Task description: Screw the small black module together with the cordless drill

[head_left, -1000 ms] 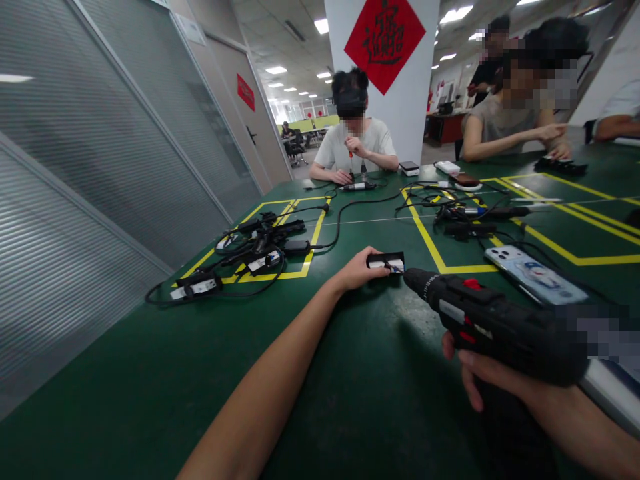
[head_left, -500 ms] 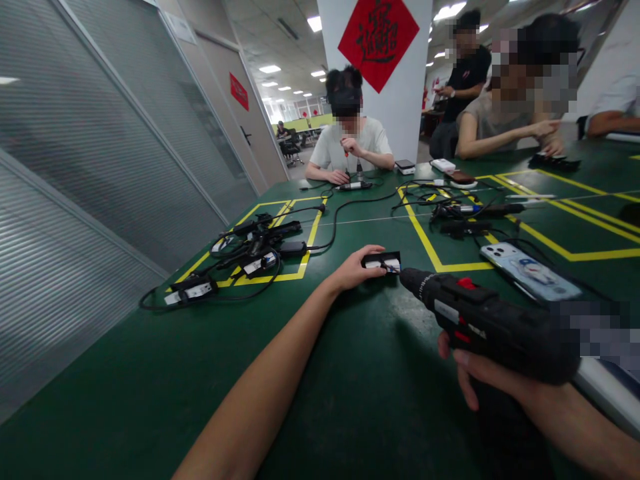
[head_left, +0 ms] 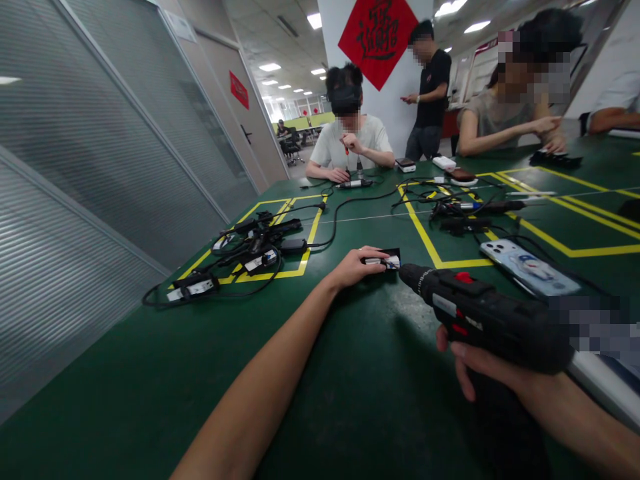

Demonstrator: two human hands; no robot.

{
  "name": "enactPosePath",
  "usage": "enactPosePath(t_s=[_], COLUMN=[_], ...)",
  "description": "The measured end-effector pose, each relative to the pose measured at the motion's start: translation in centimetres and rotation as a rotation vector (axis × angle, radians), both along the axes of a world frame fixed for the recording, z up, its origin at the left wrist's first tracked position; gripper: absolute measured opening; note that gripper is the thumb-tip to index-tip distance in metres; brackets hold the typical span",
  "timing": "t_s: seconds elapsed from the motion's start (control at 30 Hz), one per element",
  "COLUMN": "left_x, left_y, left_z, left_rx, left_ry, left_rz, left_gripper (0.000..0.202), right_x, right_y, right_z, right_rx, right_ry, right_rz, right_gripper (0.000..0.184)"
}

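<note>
My right hand [head_left: 467,373] is wrapped round the grip of a black cordless drill [head_left: 485,317] with red accents, its chuck pointing left. Out on the green table, my left hand [head_left: 356,267] is closed on a small black case with a white inside [head_left: 393,259], fingers over its far side and thumb in front. The drill's nose is right beside the case's right end; whether its bit touches the case is too small to tell. Part of the case is hidden under my left fingers.
Left of my hand, black adapters and cables [head_left: 260,247] lie in a yellow-taped area. To the right are a phone [head_left: 533,267] and a dark corded tool [head_left: 480,208]. A person in white [head_left: 350,143] works opposite; another sits at right, and one stands behind.
My two hands, the case and the drill stay nearly in place, the drill shifting very slightly left and up. The standing person in the background has moved left.
</note>
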State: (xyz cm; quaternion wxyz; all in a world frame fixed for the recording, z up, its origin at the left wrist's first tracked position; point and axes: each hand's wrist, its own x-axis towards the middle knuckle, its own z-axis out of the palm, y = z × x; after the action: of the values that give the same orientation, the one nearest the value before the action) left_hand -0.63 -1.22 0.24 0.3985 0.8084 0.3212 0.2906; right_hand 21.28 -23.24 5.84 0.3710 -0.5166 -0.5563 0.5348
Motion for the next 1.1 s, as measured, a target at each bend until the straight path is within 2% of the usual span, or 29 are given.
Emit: enactPosePath(t_s=[0.2, 0.73, 0.97, 1.1], left_x=[0.0, 0.0, 0.0, 0.0], left_y=[0.1, 0.2, 0.3, 0.2], left_z=[-0.2, -0.3, -0.3, -0.2], left_rx=[-0.005, 0.02, 0.031, 0.021], left_ry=[-0.005, 0.002, 0.006, 0.016], left_rz=[-0.003, -0.012, -0.009, 0.005], left_gripper=[0.033, 0.03, 0.029, 0.029], right_x=[0.0, 0.7, 0.0, 0.0], right_y=[-0.2, 0.2, 0.1, 0.2], right_z=[0.1, -1.4, -0.6, -0.7], right_rx=[-0.001, -0.016, 0.021, 0.039], right_ry=[-0.008, 0.038, 0.029, 0.017], right_rz=[-0.019, 0.019, -0.023, -0.011], right_gripper=[0.023, 0.019, 0.019, 0.019])
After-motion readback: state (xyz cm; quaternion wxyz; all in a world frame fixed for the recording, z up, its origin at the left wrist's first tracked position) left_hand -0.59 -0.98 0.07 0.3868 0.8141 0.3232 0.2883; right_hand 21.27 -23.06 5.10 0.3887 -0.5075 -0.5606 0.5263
